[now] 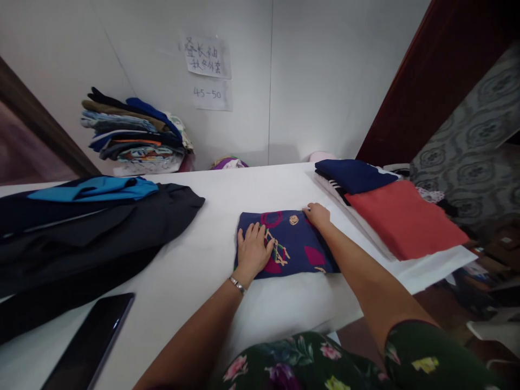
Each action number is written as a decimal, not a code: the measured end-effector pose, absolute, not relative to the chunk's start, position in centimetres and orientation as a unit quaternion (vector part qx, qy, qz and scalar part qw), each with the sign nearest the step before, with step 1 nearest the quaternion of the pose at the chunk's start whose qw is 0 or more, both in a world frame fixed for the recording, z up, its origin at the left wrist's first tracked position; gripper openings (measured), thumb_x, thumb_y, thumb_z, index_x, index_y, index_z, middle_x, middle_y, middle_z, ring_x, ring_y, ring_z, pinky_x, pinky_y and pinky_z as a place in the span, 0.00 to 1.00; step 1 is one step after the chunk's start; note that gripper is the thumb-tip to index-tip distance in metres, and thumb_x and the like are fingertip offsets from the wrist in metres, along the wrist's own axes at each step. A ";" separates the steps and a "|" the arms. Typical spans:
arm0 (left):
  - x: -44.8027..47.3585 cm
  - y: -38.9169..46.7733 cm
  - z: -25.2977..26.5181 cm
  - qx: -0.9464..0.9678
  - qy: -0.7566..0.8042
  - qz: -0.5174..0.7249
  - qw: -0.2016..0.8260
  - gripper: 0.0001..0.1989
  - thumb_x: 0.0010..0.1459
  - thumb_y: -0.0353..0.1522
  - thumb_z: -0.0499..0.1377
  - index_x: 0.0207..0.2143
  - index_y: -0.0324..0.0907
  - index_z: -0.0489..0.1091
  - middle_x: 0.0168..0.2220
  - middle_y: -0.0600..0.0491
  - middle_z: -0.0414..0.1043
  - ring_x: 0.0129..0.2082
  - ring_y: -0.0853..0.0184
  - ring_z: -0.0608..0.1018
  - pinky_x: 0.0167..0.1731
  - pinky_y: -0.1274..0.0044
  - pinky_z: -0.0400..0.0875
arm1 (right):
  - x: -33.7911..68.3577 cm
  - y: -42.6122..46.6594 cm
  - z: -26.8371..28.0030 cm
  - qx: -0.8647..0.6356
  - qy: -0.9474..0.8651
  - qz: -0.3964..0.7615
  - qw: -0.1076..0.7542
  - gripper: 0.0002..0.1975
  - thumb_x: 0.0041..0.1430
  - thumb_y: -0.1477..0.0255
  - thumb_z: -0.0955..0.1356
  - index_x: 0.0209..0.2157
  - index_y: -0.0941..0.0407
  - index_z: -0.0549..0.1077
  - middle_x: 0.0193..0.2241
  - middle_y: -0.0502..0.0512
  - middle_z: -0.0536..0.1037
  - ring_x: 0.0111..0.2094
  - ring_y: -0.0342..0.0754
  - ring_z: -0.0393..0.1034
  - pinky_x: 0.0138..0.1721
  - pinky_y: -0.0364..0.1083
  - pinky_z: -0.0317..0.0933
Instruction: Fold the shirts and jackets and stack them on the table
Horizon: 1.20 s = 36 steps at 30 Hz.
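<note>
A folded navy garment (298,235) with magenta, tan and green patterns lies in front of me on the white table. My left hand (255,249) rests flat on its left part, fingers spread, with a bracelet at the wrist. At the garment's far right corner is my right hand (317,215), its fingers curled and pinching the edge there. The fabric between those fingertips is mostly hidden.
Dark trousers (170,208) and a bright blue garment (101,189) lie at left, near a black phone (93,341). A stack of folded clothes (134,135) stands behind. Folded coral (406,216) and navy (353,174) clothes sit at right. Handwritten paper signs (207,57) hang on the wall.
</note>
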State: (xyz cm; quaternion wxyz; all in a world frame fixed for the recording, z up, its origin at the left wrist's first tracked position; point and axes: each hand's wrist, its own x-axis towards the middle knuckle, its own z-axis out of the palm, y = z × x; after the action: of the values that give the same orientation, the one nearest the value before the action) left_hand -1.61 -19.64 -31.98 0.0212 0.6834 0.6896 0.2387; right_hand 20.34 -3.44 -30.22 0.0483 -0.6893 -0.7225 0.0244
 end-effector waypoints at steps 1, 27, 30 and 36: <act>-1.6 -19.6 -31.9 0.683 0.691 0.235 0.024 0.26 0.62 0.42 0.51 0.60 0.41 0.64 0.63 0.41 0.62 0.65 0.53 0.59 0.65 0.57 0.38 | 20.3 -3.7 -29.9 -0.684 -0.728 0.018 0.050 0.20 0.67 0.61 0.59 0.50 0.55 0.75 0.50 0.64 0.75 0.51 0.58 0.69 0.47 0.51 0.63; -7.7 -20.3 -31.0 0.369 0.684 0.457 0.432 0.23 0.51 0.45 0.65 0.44 0.38 0.74 0.43 0.41 0.79 0.42 0.56 0.81 0.43 0.70 0.75 | 18.7 -7.7 -32.8 -0.543 -0.831 0.095 0.073 0.27 0.70 0.57 0.54 0.63 0.52 0.62 0.66 0.57 0.58 0.68 0.50 0.47 0.66 0.58 0.38; -7.3 -20.5 -31.5 0.374 0.661 0.462 0.458 0.21 0.47 0.43 0.68 0.40 0.40 0.75 0.39 0.44 0.81 0.36 0.57 0.82 0.36 0.70 0.77 | 18.8 -7.7 -32.9 -0.544 -0.830 0.098 0.078 0.27 0.70 0.57 0.54 0.63 0.52 0.62 0.66 0.57 0.59 0.68 0.50 0.46 0.66 0.58 0.37; -7.6 -20.0 -32.0 0.353 0.680 0.468 0.441 0.19 0.41 0.36 0.72 0.36 0.40 0.74 0.36 0.43 0.81 0.35 0.55 0.82 0.38 0.68 0.77 | 18.5 -8.0 -32.0 -0.553 -0.822 0.116 0.075 0.26 0.70 0.57 0.53 0.63 0.51 0.62 0.66 0.56 0.58 0.68 0.50 0.45 0.66 0.57 0.36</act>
State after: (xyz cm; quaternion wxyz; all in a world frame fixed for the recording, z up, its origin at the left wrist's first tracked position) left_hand -7.61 -19.97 -32.02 0.4407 0.3530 0.6799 0.4678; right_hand 18.48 -8.04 -31.99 0.0753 -0.5531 -0.8216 0.1159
